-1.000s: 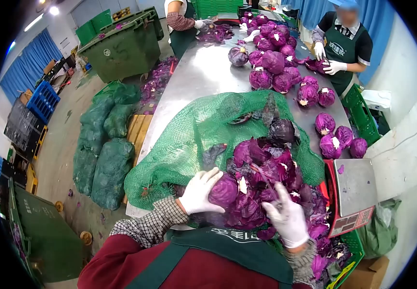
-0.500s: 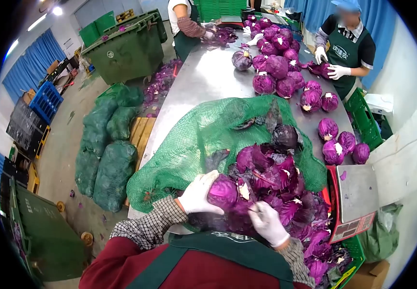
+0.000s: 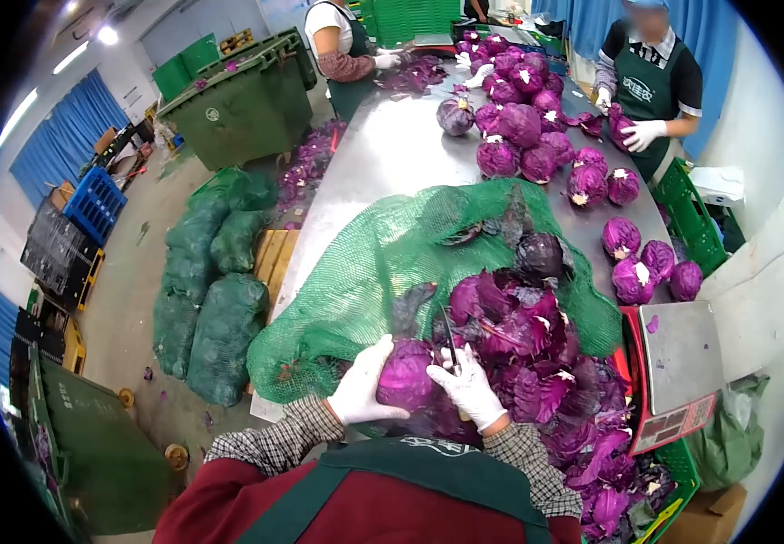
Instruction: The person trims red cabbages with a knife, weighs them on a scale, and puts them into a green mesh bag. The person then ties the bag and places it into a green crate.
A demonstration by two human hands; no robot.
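Observation:
A red cabbage [image 3: 405, 375] rests in my left hand [image 3: 360, 385], whose gloved fingers curl round its left side. Against its right side is my right hand [image 3: 467, 388], also in a white glove and closed on a knife [image 3: 448, 328] with the dark blade pointing up and away from me. Loose purple cabbage leaves [image 3: 510, 331] are heaped just beyond and to the right of my hands. Under the leaves spreads a green mesh bag [image 3: 347, 272], with a dark whole cabbage [image 3: 538, 257] lying on it.
Many trimmed cabbages [image 3: 519, 125] cover the far part of the metal table [image 3: 369, 145]. A red scale [image 3: 677, 349] stands at my right, above a green crate [image 3: 682, 485] of leaves. Two co-workers stand across the table. Filled mesh sacks [image 3: 224, 335] and green bins [image 3: 238, 100] are on the left.
My right hand has moved up and left to the cabbage, and the knife blade now shows upright. The cabbage has turned, hiding its pale stem end. The whole view has shifted slightly.

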